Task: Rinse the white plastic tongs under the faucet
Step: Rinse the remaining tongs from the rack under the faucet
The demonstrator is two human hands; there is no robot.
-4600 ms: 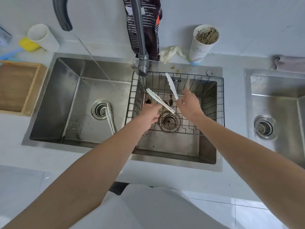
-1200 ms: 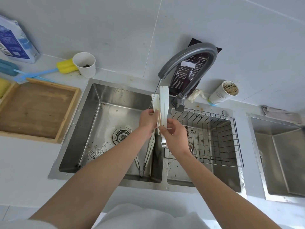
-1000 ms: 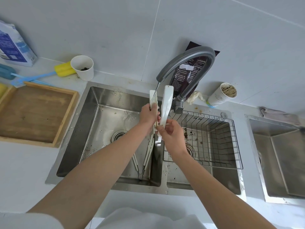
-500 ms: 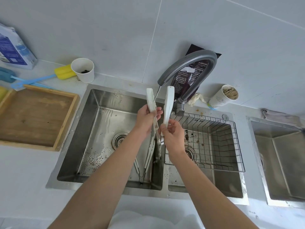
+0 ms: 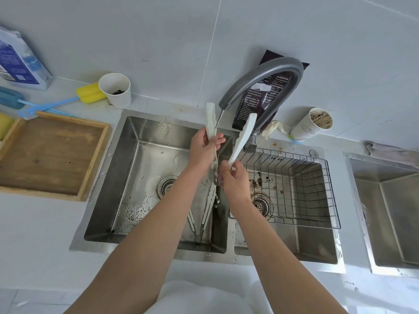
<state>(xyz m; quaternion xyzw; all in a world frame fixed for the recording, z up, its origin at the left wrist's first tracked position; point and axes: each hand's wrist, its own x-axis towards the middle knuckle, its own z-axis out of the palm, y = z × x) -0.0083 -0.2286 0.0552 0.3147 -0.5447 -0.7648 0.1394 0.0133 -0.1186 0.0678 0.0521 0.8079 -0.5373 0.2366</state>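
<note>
I hold the white plastic tongs upright over the divider of the double sink, arms spread in a V. My left hand grips the left arm, whose tip reaches up beside the spout of the grey arched faucet. My right hand pinches the lower end of the right arm. A thin stream of water runs from the spout down between the two arms, past my left thumb, into the sink.
A second pair of tongs lies in the left basin. A wire rack sits in the right basin. Paper cups, a dark bag, a wooden tray and brushes stand around; another sink is at right.
The tongs went from nearly closed to spread wide, the right arm swinging out to the right. My left hand keeps its arm under the stream.
</note>
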